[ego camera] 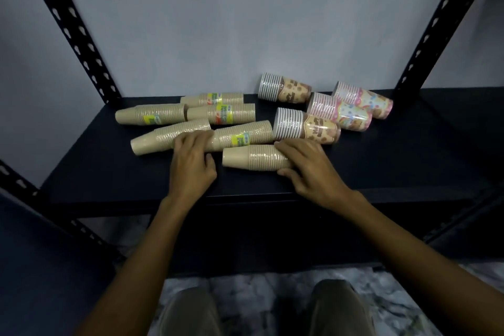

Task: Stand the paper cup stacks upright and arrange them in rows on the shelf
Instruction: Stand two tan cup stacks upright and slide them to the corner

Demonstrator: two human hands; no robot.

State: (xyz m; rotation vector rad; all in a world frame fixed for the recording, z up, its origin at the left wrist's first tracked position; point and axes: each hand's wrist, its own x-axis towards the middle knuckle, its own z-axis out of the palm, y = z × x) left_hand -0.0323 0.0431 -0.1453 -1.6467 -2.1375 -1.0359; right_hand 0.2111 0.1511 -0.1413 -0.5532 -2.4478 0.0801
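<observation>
Shelf: a dark metal shelf with perforated black posts; all the cup stacks lie on their sides on it, none stands upright yet.
Plain stacks: six long tan stacks in clear wrap lie on the left and in the middle; the nearest tan stack lies close to the front edge, its narrow closed end pointing left.
Printed stacks: four shorter, wider stacks lie on the right, two with a brown pattern and two pink ones, touching each other.
Right hand: the right hand grips the wide right end of the nearest tan stack, fingers over the top and thumb underneath, clamped on it.
Left hand: the left hand rests on the two tan stacks just behind, fingers curled over them; a firm grip I cannot confirm.
Handling: the stacks are probably very light and a little springy; the wrap looks slippery and the paper dents easily.
Where to hold: I think around the middle, with soft pressure, then tilt it onto one flat end.
</observation>
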